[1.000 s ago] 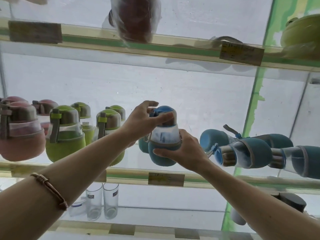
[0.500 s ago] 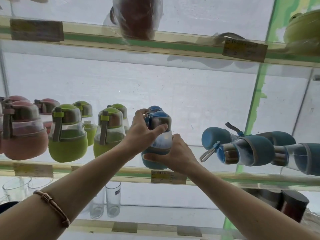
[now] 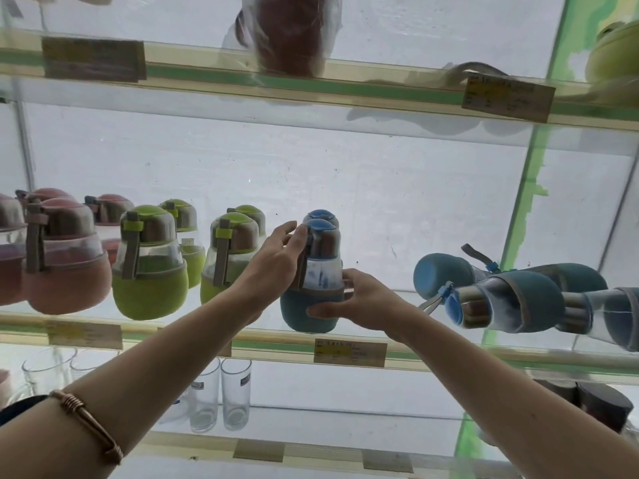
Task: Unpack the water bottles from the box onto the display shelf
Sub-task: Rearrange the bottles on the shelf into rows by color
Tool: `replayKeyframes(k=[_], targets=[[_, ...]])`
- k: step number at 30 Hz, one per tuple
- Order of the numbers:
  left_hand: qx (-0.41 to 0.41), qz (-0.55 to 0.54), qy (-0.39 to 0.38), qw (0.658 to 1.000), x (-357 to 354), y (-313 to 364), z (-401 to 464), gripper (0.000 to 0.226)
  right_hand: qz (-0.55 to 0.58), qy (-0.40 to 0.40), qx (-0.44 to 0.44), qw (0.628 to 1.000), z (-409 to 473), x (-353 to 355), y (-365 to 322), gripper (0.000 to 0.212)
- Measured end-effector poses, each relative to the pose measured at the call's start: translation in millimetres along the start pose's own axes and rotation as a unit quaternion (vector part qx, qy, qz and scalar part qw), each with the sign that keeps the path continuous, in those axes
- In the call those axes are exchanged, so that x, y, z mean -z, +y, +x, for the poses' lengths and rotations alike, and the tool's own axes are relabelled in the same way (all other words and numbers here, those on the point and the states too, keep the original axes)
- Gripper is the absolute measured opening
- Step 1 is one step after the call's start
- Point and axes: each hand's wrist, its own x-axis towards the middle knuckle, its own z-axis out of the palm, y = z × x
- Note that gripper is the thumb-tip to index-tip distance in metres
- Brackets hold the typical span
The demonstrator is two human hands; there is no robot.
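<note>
A short blue water bottle [image 3: 320, 271] with a clear middle and a blue sleeve stands upright on the glass display shelf [image 3: 207, 335]. My left hand [image 3: 273, 261] grips its cap and strap from the left. From the right, my right hand [image 3: 359, 302] wraps round the sleeved base. A second blue bottle [image 3: 321, 216] stands right behind it, only its cap showing. Green bottles [image 3: 148, 267] and pink bottles [image 3: 58, 261] stand in rows to the left. The box is out of view.
Several blue bottles [image 3: 505, 299] lie on their sides on the same shelf to the right. Drinking glasses [image 3: 221, 395] stand on the shelf below, dark jars [image 3: 598, 406] at its right. The shelf above holds a wrapped brown item [image 3: 287, 32] and a green pot [image 3: 615, 53].
Both hands have lowered the blue bottle from mid-air down onto the shelf, in front of the other blue bottle. The view has tilted slightly.
</note>
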Motion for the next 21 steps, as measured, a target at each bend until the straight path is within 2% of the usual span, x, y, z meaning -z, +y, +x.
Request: replayKeyframes(k=[3, 6, 9, 14, 18, 21], targets=[[-0.029, 0.030, 0.005, 0.999, 4.5, 2.1, -4.1, 0.055, -0.038, 0.011, -0.011, 0.999, 2.8, -7.7, -3.3, 0.036], [-0.067, 0.103, 0.015, 0.992, 6.9, 9.0, -5.3, 0.068, -0.037, 0.055, 0.003, 0.998, 6.4, -17.7, 4.0, 0.071], [-0.065, 0.131, -0.008, 0.989, 8.3, 11.8, -4.0, 0.061, -0.048, 0.091, 0.014, 0.995, 8.8, -19.5, 13.1, 0.085], [-0.066, 0.168, -0.035, 0.983, 11.3, 12.7, -2.2, 0.049, -0.086, 0.122, 0.030, 0.988, 7.6, -20.0, 16.0, 0.073], [-0.068, 0.193, -0.041, 0.978, 10.2, 12.2, 2.2, 0.045, -0.095, 0.152, 0.017, 0.984, 11.0, -24.8, 16.5, 0.094], [-0.061, 0.194, -0.046, 0.978, 9.9, 11.3, 4.2, 0.046, -0.102, 0.159, 0.012, 0.982, 11.3, -25.4, 18.0, 0.098]])
